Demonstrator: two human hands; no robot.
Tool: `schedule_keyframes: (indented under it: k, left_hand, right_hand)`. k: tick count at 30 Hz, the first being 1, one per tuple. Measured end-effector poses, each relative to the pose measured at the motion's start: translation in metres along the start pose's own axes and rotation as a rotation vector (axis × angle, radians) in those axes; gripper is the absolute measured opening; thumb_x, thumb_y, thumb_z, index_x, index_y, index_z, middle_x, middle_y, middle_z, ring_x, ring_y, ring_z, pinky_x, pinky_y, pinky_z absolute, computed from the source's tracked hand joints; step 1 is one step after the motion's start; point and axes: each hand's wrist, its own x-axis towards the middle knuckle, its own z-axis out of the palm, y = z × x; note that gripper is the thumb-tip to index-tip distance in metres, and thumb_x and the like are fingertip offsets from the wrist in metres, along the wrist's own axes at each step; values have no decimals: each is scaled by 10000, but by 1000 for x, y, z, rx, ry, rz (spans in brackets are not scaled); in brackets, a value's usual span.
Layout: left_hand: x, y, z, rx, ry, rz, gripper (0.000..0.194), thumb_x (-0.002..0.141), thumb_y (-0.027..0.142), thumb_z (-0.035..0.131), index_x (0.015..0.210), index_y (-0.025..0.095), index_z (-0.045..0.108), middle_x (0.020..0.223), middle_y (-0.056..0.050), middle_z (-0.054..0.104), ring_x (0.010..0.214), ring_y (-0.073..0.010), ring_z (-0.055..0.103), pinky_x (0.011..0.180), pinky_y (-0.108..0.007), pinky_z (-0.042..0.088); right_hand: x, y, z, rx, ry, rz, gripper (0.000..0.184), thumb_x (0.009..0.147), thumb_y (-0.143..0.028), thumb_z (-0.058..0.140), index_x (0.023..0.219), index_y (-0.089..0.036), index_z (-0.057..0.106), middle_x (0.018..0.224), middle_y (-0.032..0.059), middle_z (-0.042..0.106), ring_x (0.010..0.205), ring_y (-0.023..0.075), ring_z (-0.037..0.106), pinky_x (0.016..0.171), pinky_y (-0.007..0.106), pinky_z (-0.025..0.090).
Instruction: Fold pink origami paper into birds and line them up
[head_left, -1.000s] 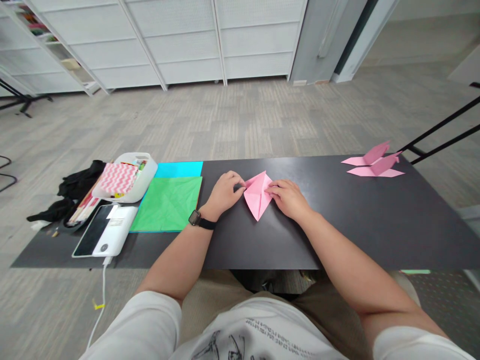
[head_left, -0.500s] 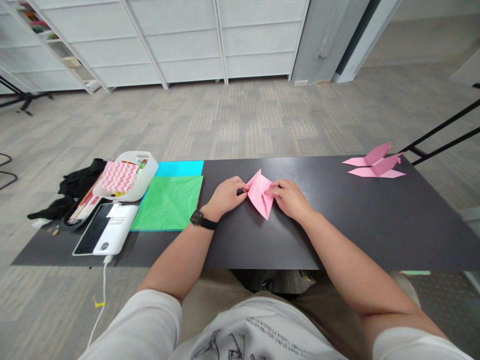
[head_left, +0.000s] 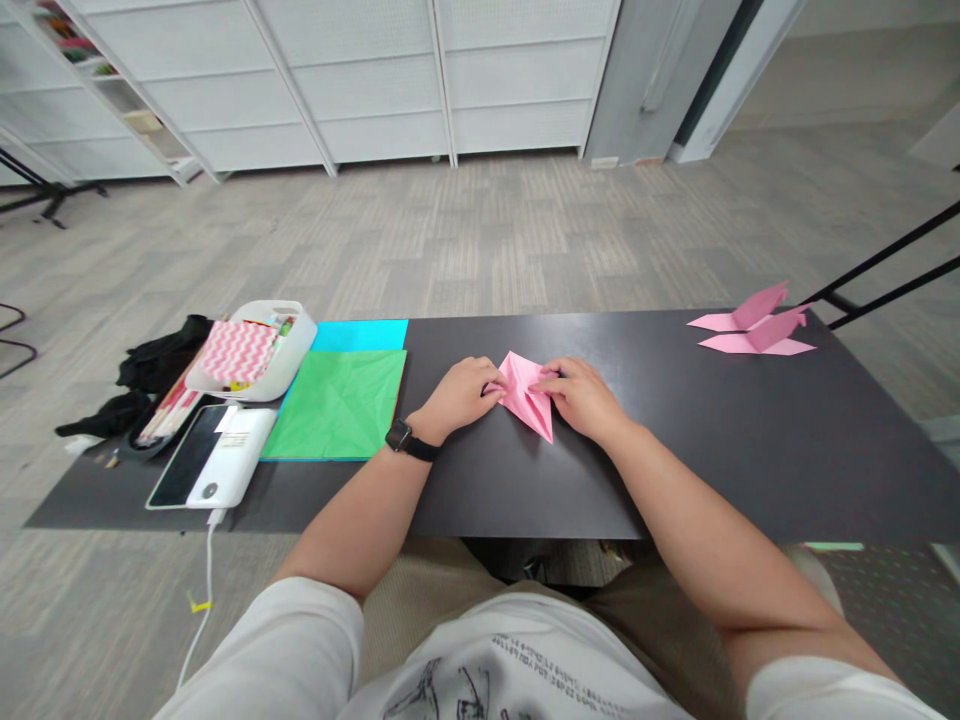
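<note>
A partly folded sheet of pink origami paper (head_left: 529,400) lies near the middle of the dark table (head_left: 660,430), one point aimed toward me and to the right. My left hand (head_left: 465,390), with a black watch on the wrist, pinches its left corner between thumb and fingers. On the opposite side my right hand (head_left: 579,395) grips the right edge, fingertips resting over the folds. The fingers cover both side corners of the paper. Two finished pink paper birds (head_left: 757,335) sit at the far right of the table.
Left of my hands lies a green paper stack (head_left: 337,405) with a blue sheet (head_left: 360,335) beneath. Beyond it are a white basket (head_left: 289,365), a white power bank (head_left: 232,455) on a dark-screened device, a cable (head_left: 202,600) and black cloth (head_left: 161,355). A black metal frame (head_left: 892,265) stands right.
The pink paper has turned, its near point swinging to the right. My left hand has shifted slightly right with the corner; my right hand stays nearly in place.
</note>
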Motion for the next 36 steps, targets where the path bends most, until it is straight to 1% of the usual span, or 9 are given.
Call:
schedule_keyframes:
  k: [4, 7, 11, 14, 18, 23, 27, 32, 36]
  left_hand:
    - [-1, 0, 1, -3, 6, 31, 170, 978, 259, 658, 1073, 260, 799, 1155, -55, 758, 1092, -243, 683, 1037, -418, 512]
    - [-1, 1, 2, 1, 1, 47, 175, 984, 274, 657, 1079, 272, 804, 1261, -46, 754, 1165, -247, 675, 1084, -428, 494]
    - [0, 2, 1, 27, -31, 33, 184, 990, 298, 658, 1096, 294, 809, 1357, -25, 747, 1241, -256, 654, 1129, -445, 468]
    - [0, 3, -1, 45, -51, 35, 187, 994, 310, 663, 1117, 295, 803, 1338, -18, 765, 1237, -261, 654, 1118, -445, 458]
    - [-1, 6, -2, 48, -51, 58, 179, 1017, 344, 656, 1107, 284, 799, 1276, -13, 791, 1192, -257, 667, 1067, -435, 450]
    - [-1, 6, -3, 62, -60, 68, 203, 1034, 376, 647, 1144, 284, 790, 1287, -9, 792, 1198, -251, 661, 1066, -437, 424]
    - [-1, 1, -3, 87, -66, 61, 251, 1023, 381, 657, 1220, 281, 776, 1348, -16, 769, 1221, -261, 643, 1096, -456, 415]
    - [0, -2, -3, 93, -75, 107, 267, 1014, 366, 650, 1234, 277, 771, 1368, -26, 746, 1230, -267, 633, 1111, -459, 439]
    - [2, -2, 0, 98, -39, 100, 265, 1022, 346, 624, 1229, 260, 766, 1367, -50, 719, 1243, -264, 626, 1132, -453, 453]
  right_hand:
    - [-1, 0, -1, -1, -2, -24, 347, 1041, -186, 579, 1139, -360, 863, 1298, 73, 713, 1220, 270, 615, 1105, 455, 465]
    - [-1, -1, -2, 5, 3, -40, 322, 1038, -201, 593, 1153, -342, 859, 1313, 86, 703, 1230, 272, 620, 1108, 467, 473]
    - [-1, -5, -5, 31, 23, -34, 272, 1049, -276, 609, 1173, -318, 848, 1322, 94, 699, 1236, 276, 628, 1121, 478, 474]
    - [-2, -10, -8, 77, 44, -65, 274, 1060, -348, 617, 1231, -316, 829, 1319, 95, 702, 1246, 277, 629, 1135, 483, 466]
    - [-3, -17, -11, 112, 3, -166, 284, 1065, -385, 619, 1261, -336, 818, 1369, 87, 693, 1303, 280, 604, 1162, 494, 441]
    - [-3, -18, -8, 113, -42, -229, 248, 1051, -406, 647, 1180, -339, 848, 1390, 95, 677, 1341, 319, 576, 1175, 553, 411]
    - [-2, -15, -5, 101, -45, -236, 241, 1048, -413, 652, 1123, -328, 865, 1387, 104, 672, 1335, 337, 567, 1160, 569, 422]
    - [-2, -14, -4, 95, -61, -215, 243, 1047, -418, 654, 1158, -345, 858, 1409, 97, 661, 1355, 336, 552, 1178, 573, 408]
    - [-3, -15, -5, 99, -73, -203, 249, 1050, -424, 648, 1164, -352, 858, 1413, 97, 652, 1358, 333, 547, 1190, 574, 397]
